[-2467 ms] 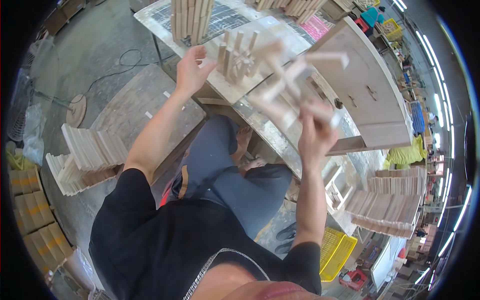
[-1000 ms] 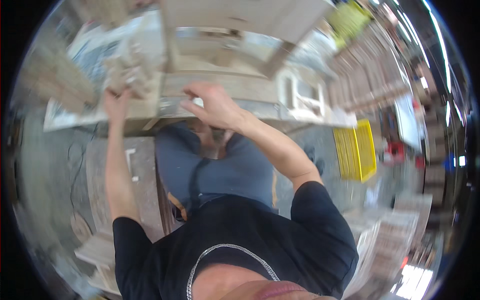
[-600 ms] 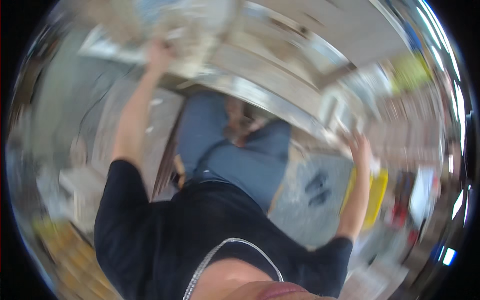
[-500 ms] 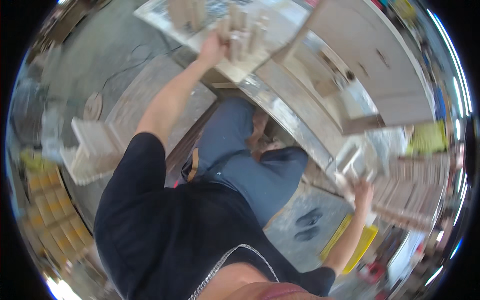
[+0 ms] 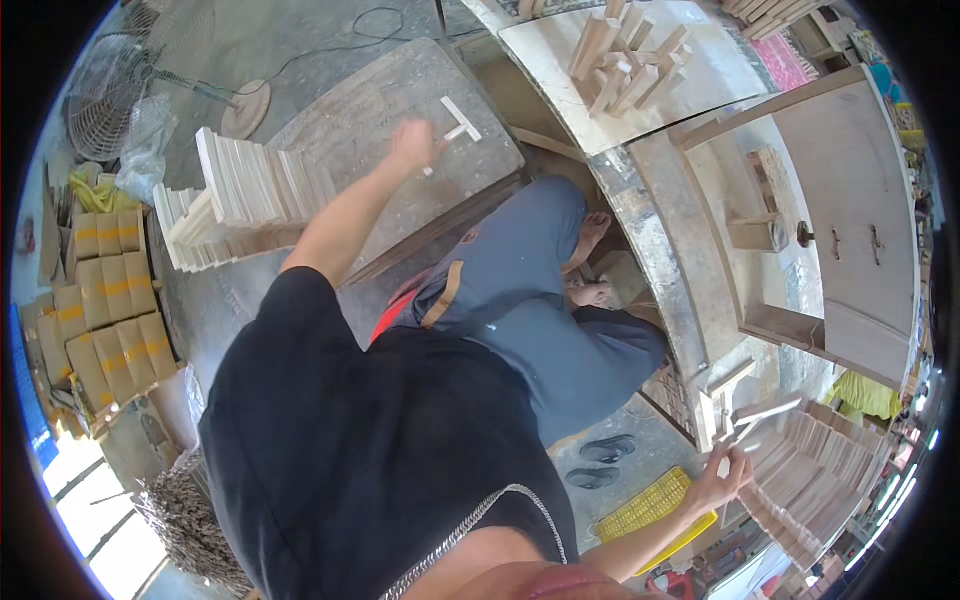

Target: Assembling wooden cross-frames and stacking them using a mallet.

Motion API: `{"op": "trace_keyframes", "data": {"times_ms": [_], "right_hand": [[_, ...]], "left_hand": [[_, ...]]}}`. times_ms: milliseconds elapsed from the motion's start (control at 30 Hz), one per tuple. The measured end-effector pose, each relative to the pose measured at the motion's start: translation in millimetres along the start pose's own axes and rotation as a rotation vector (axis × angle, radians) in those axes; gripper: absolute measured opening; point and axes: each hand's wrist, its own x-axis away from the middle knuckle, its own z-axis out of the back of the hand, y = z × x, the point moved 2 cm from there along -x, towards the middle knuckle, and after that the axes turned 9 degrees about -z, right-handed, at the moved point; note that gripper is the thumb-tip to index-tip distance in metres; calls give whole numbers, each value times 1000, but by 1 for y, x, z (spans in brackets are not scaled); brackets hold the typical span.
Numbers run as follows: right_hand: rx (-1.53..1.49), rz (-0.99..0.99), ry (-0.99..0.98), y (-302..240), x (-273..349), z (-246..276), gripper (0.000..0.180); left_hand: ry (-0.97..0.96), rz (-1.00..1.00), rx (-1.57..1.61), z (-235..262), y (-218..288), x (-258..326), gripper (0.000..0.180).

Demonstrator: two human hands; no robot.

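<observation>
My left hand (image 5: 414, 147) is over the grey work board, closed around the stem of a pale T-shaped wooden piece (image 5: 462, 118). A small pale wood end shows just below that hand, the rest hidden under it. Far to the right, the fingers of my right hand (image 5: 722, 478) are drawn together in front of stacked wooden slats (image 5: 815, 465). Something small and pale shows between them, too unclear to name. Several loose wooden pieces (image 5: 712, 415) stand on the bench corner just above that hand.
Rows of pale slats (image 5: 255, 182) stand on the left end of the grey board (image 5: 350, 105). A cluster of wooden sticks (image 5: 632, 62) rests on the bench top. At right is an open wooden box (image 5: 700, 130). A yellow basket (image 5: 640, 505) and dark sandals (image 5: 605, 455) are on the floor.
My left hand has left the stick cluster on the bench and moved left to the grey board, with the T-shaped wooden piece. My right hand stays by the right-hand slats; the view has turned.
</observation>
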Motion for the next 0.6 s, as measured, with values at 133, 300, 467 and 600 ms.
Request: {"op": "trace_keyframes", "data": {"times_ms": [133, 300, 467, 600], "right_hand": [[-128, 83, -150, -115, 15, -27, 19], [-400, 179, -393, -188, 21, -62, 24], [-694, -69, -714, -246, 22, -115, 19], [-932, -155, -963, -264, 33, -151, 20]], "left_hand": [[-29, -34, -181, -84, -33, 2, 23], [38, 8, -209, -90, -75, 13, 17], [668, 68, 1030, 60, -17, 107, 12], [476, -749, 646, 183, 119, 181, 15]]}}
